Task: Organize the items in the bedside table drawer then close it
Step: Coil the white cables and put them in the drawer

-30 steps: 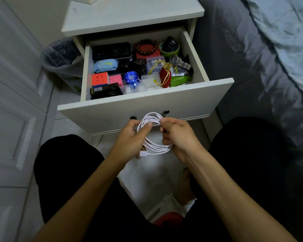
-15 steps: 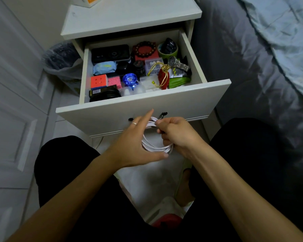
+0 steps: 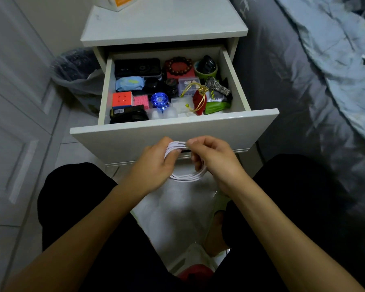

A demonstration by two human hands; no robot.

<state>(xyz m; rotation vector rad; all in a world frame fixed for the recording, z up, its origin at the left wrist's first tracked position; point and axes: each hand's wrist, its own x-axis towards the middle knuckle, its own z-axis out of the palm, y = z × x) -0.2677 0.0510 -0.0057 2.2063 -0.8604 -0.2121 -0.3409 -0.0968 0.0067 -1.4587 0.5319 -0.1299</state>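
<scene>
Up and to the left of both hands, beside the bedside table, stands a bin (image 3: 76,74) lined with a plastic bag. The left hand (image 3: 156,163) has its grip closed round the left side of a coiled white cable (image 3: 185,177), thumb and fingers curled over the strands. The right hand (image 3: 214,159) pinches the same coil at its top and right side, so the cable hangs between the 2 grips, just in front of the drawer front (image 3: 135,140) and outside the drawer.

Straight above the hands the drawer stands pulled out and packed: a black case (image 3: 138,67) at the back, a puzzle cube (image 3: 122,99) further forward, a bead bracelet (image 3: 178,65) and a wristwatch (image 3: 217,86) to the right. Further right lies the bed (image 3: 303,81).

The cable looks light, limp and springy; loose loops would likely unwind if let go. Best to hold it across all strands at 1 point, pinching the bundle together, then lay it flat in a gap, which looks scarce.
</scene>
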